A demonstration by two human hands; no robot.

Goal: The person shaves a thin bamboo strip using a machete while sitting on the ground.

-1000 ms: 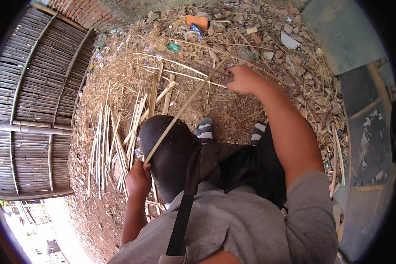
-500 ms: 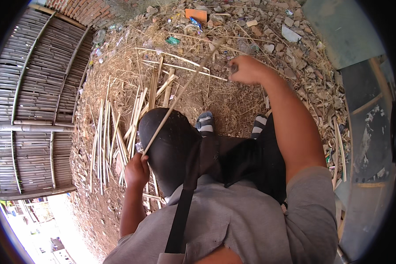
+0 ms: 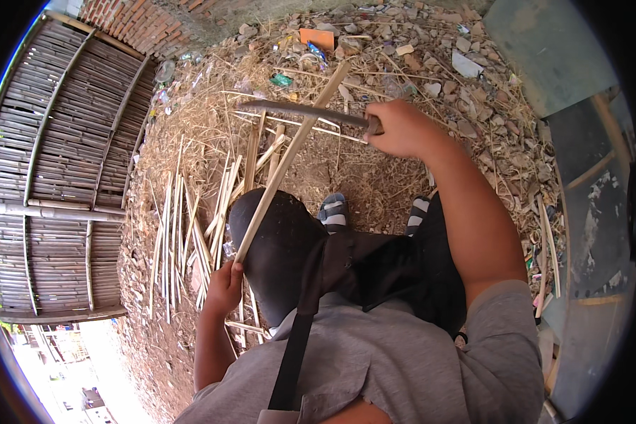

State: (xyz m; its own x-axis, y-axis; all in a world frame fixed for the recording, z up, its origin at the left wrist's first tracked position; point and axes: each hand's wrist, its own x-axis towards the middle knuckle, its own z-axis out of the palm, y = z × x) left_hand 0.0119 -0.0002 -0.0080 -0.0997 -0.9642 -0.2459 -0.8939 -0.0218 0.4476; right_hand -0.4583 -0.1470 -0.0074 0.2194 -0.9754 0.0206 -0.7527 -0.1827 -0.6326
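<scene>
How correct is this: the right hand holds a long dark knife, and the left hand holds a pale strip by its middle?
The middle is wrong: the head view shows the left hand gripping the pale strip at its near end. The right hand does hold the knife.

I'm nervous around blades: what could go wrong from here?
The knife crosses the pale strip, whose lower end the bare left hand holds; a slip along it might cut that hand. The strip passes over the bent knee, which a stroke could catch. If the right hand lost its grip, the knife could drop near the feet.
</scene>
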